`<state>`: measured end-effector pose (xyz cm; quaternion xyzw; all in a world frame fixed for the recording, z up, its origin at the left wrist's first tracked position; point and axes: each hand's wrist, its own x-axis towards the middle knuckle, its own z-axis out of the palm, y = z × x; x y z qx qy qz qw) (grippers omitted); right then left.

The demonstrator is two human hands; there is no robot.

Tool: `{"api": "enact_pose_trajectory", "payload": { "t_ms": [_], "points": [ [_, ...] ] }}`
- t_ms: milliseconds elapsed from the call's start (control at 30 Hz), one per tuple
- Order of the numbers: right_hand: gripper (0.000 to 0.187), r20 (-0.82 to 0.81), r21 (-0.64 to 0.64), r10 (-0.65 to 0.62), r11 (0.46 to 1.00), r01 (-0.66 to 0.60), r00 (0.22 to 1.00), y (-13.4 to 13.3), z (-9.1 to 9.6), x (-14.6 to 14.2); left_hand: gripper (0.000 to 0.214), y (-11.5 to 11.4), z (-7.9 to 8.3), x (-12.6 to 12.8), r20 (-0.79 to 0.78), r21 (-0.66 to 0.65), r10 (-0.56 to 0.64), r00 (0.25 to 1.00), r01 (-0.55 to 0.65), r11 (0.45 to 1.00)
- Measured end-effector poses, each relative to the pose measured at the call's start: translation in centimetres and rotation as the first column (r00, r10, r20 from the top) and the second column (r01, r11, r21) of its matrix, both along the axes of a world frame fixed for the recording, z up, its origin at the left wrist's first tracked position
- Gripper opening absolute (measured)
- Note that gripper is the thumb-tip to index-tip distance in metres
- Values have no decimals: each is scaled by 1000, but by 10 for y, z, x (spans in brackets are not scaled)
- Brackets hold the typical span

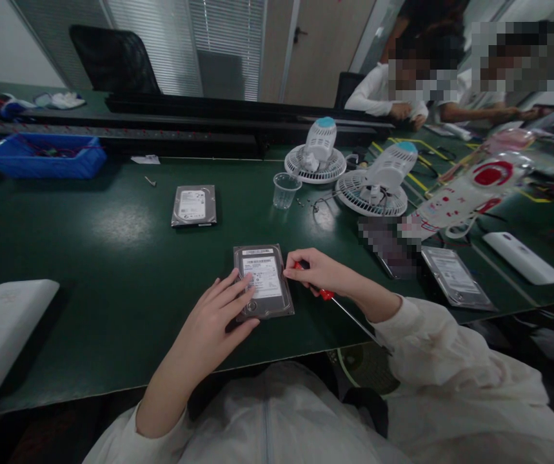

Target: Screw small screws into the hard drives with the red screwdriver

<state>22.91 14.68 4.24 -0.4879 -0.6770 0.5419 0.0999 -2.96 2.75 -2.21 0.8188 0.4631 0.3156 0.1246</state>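
Observation:
A hard drive (267, 298) lies flat, label side up, on the green table in front of me. My left hand (221, 308) rests on its left side with the fingers spread across the case and label. At the drive's right edge is my right hand (316, 270), its fingers wrapped round the red handle of a screwdriver (354, 317). The metal shaft points back toward my right sleeve, away from the drive. Thumb and index fingertips of that hand meet by the drive's edge; whether they pinch something small there I cannot tell.
Another hard drive (193, 205) lies farther back, and a third hard drive (455, 278) at right near a phone (387, 248). Beyond stand a clear plastic cup (285, 192), two white fans (316, 164), a bottle (470, 187) and a blue bin (49, 161). Other people sit at back right.

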Motion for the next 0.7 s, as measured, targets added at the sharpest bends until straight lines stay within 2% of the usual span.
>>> {"api": "enact_pose_trajectory", "payload": {
  "t_ms": [233, 433, 533, 633, 700],
  "points": [
    [23, -17, -55, -46, 997, 45, 999, 0, 4, -1, 51, 0, 1, 0, -7, 4, -5, 1000, 5, 1000],
    [13, -48, -73, -141, 988, 137, 989, 1, 10, 2, 52, 1, 1, -1, -11, 4, -13, 1000, 13, 1000],
    [10, -115, -62, -199, 979, 193, 973, 2, 23, 14, 52, 1, 0, -1, -7, 8, -13, 1000, 13, 1000],
    [27, -270, -29, -273, 961, 276, 923, 1, 43, 33, 52, 1, 0, -1, 2, 14, -15, 1000, 15, 1000],
    [33, -350, 54, -295, 941, 333, 889, -1, 56, 46, 51, 0, 0, 0, 9, 21, -10, 1000, 10, 1000]
  ]
}}
